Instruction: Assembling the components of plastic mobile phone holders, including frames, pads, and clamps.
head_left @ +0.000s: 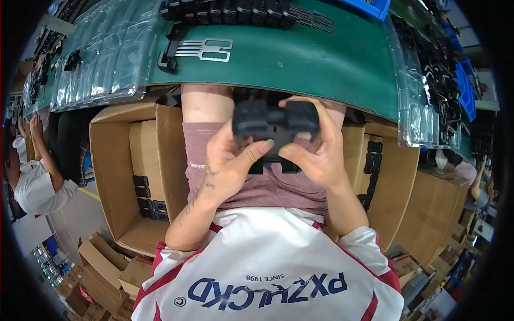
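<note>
A black plastic part [276, 119] with two rounded blocks joined by a narrower middle is held over my lap, in front of the table edge. My left hand [229, 163] is closed on its left side, the thumb pressed across the lower middle. On the right side, my right hand [321, 155] grips the same part, with its fingers wrapped behind and its thumb pointing inward. The part looks somewhat blurred, and its underside is mostly hidden. Beyond it on the green table [300, 64] lies a black clip-like piece with flat silver prongs [203, 49].
A row of black parts [230, 13] lines the table's far side. Clear plastic trays [107, 59] flank it, and a blue bin [369, 6] stands behind. Cardboard boxes at left [126, 182] and right [393, 182] hold black pieces. Another person [40, 176] sits at far left.
</note>
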Tool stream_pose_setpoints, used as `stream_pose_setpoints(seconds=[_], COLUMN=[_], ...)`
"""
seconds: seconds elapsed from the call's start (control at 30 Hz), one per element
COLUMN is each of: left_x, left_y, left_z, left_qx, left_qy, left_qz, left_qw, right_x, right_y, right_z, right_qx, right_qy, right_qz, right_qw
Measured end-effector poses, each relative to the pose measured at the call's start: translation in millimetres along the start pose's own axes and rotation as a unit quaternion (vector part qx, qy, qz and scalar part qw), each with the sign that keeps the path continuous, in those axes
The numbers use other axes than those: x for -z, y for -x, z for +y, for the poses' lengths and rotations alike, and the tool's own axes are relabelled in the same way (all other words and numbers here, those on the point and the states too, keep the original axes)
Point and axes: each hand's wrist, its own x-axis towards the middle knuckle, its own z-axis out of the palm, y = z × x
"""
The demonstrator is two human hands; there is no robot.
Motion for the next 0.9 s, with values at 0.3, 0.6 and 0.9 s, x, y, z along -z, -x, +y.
stream_pose_setpoints(seconds=[0.3,0.6,0.9], left_x=[-28,-44,-15], left_y=[-12,-21,-14], left_z=[-4,-8,1], left_qx=[-0.228,-0.225,-0.166], left_qy=[-0.017,0.010,-0.089], left_qz=[-0.027,0.032,-0.037], left_qw=[0.973,0.974,0.981], right_x=[-8,-21,-34], right_y=[3,5,1], right_z=[2,2,-37], right_qx=[0.122,0.017,-0.115], right_qy=[-0.152,-0.223,-0.323], right_qz=[0.011,0.117,0.046], right_qw=[0.981,0.967,0.938])
